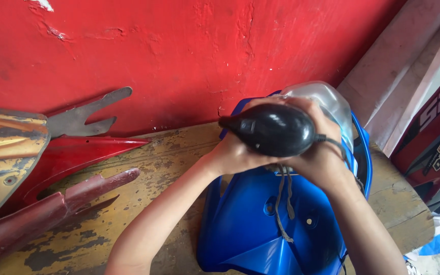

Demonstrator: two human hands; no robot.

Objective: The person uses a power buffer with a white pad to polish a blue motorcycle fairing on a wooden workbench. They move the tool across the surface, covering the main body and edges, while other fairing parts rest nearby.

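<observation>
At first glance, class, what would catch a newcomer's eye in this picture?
Probably the bright red wall filling the top. Then, at centre right, both hands, left hand and right hand, grip a glossy black bulb-shaped tool above a blue motorcycle front cover with a clear headlamp lens. Worn red body panels lie left on the wooden bench.

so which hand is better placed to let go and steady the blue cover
Probably left: the left hand cups the nose of the black tool by the blue cover; the right hand wraps its corded end.
</observation>
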